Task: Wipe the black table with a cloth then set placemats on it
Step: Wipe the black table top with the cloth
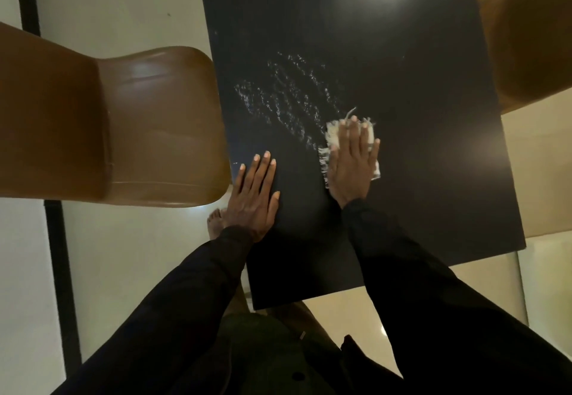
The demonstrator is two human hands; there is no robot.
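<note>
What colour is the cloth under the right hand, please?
White, with frayed edges; the cloth shows in the head view, pressed flat by the right hand.

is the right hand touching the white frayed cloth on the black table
Touching. The head view shows the right hand lying flat, palm down, on top of the white frayed cloth, pressing it onto the black table.

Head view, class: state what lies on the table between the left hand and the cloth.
In the head view, only bare black table separates the left hand from the cloth; the white streaks lie farther up.
</note>
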